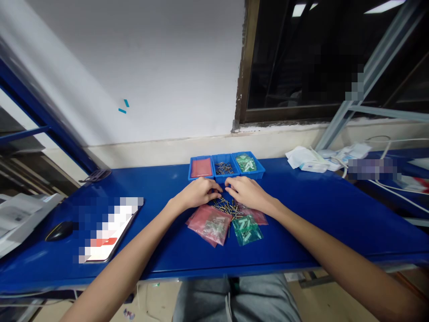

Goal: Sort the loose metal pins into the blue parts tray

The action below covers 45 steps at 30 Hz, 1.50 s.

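My left hand (200, 192) hovers over the left side of a loose pile of screws (228, 207), its fingers bent and its thumb apart from them. Facing it, my right hand (250, 191) is at the pile's right side, fingers curved and thumb spread; I see nothing in either hand. Red plastic bags (209, 223) with pale pieces inside overlap below my left hand. A green bag (247, 230) with white pieces lies nearer the table edge, and another red bag (258, 216) is partly under my right wrist.
Behind my hands, a blue three-part bin (261, 170) holds red bags (201, 167), screws (224, 168) and green bags (246, 162). A tablet-like device (115, 232) and black mouse (60, 230) lie left on the blue table (161, 259). White packaging (306, 159) and cables are at the right.
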Tool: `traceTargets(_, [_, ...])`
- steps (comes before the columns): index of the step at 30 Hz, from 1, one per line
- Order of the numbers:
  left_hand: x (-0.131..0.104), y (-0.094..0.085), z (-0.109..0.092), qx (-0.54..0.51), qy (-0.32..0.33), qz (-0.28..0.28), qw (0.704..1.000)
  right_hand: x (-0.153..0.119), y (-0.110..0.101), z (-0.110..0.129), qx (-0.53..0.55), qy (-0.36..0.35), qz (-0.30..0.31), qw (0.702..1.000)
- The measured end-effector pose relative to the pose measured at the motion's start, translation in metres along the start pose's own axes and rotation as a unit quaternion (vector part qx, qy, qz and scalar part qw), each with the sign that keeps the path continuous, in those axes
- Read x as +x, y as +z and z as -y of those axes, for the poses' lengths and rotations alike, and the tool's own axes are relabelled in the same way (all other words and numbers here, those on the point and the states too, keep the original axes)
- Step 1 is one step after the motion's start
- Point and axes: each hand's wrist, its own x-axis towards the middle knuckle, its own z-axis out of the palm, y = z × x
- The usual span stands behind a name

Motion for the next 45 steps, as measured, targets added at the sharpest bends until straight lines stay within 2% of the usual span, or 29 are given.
traceTargets(5, [0.002, 0.009, -0.002, -0.029, -0.004, -0.001, 1.000, 0.000, 0.004, -0.002, 0.007, -0.005, 0.005, 1.000])
traceTargets(12, [0.002, 0.007, -0.009, 0.005, -0.005, 0.021, 1.000, 0.002, 0.004, -0.003, 0.015, 0.013, 0.027, 0.999])
traceTargets(23, [0.002, 0.013, -0.008, 0.007, -0.013, 0.014, 1.000, 0.002, 0.000, -0.003, 0.047, 0.035, 0.011, 0.998])
traceTargets(38, [0.003, 0.017, -0.012, 0.021, -0.052, -0.001, 0.998, -0.001, 0.002, 0.009, -0.017, -0.002, 0.035, 0.999])
traceTargets(45, [0.002, 0.017, -0.011, 0.040, -0.065, -0.004, 0.997, -0.004, -0.001, 0.009, -0.004, -0.012, 0.049, 0.999])
